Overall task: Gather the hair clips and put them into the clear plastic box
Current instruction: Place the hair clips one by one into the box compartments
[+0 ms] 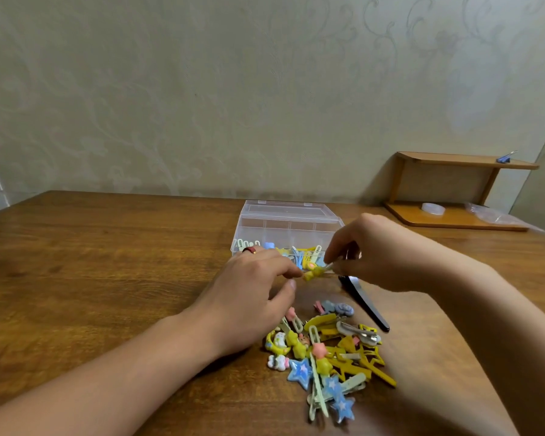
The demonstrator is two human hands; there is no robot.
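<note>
Both hands pinch one small yellow clip (315, 272) just in front of the clear box (285, 226): the left hand (252, 297) holds one end and the right hand (381, 253) holds the other. The box is open and has some clips in it. A big pile of clips (328, 350) and a long black clip (364, 303) lie on the tabletop (107, 262), nearer to the person than the box. The little clip could slip and fall outside the box. An arm could bump the pile and scatter it. No words or labels can be read.
</note>
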